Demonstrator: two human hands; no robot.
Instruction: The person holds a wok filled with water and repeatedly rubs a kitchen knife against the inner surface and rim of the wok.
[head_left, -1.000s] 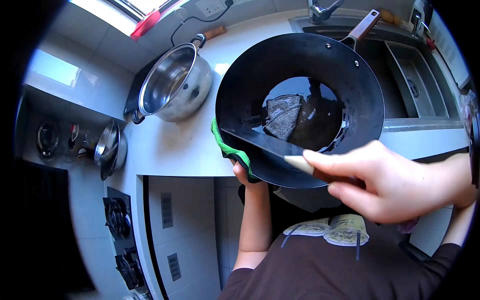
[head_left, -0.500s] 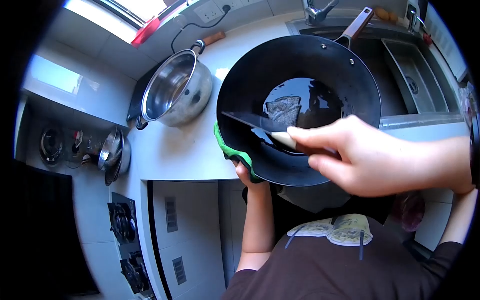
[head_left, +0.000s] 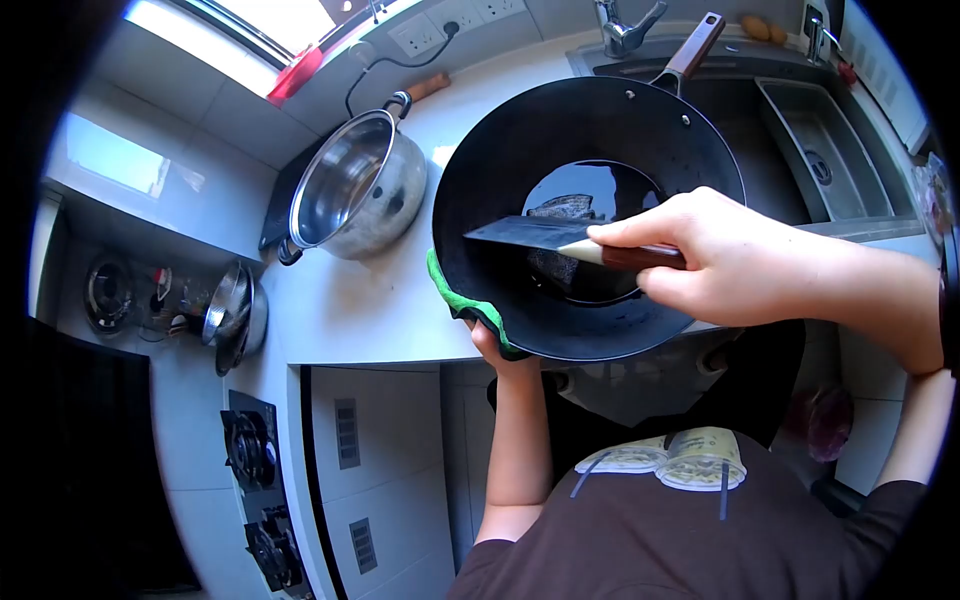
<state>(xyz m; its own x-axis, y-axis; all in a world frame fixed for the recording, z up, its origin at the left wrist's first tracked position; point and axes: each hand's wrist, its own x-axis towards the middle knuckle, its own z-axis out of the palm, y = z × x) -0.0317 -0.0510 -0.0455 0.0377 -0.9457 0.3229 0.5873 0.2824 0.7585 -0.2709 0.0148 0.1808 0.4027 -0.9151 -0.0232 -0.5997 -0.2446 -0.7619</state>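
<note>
A large black wok (head_left: 480, 165) is tilted toward me at the counter's edge, with dark liquid (head_left: 625, 185) in its bottom. My right hand (head_left: 715, 250) is closed round the brown handle of a broad-bladed kitchen knife (head_left: 525, 232), which it holds over the wok. Partly behind the blade, a dark grey, textured piece (head_left: 562, 207) lies in the liquid; I cannot make out what it is. My left hand (head_left: 493, 345) grips the near left rim of the wok through a green cloth (head_left: 465, 300), its fingers mostly hidden.
A steel pot (head_left: 375, 190) stands on the counter to the left. Behind and right of the wok are a sink (head_left: 850, 200) and a faucet (head_left: 625, 35). Gas burners (head_left: 250, 450) sit at the lower left, and a black cable (head_left: 395, 62) runs to a wall socket.
The knife has turned so that its blade's broad face shows, and its tip has moved slightly right. The wok has shifted a little left and up in view. My left hand keeps its grip.
</note>
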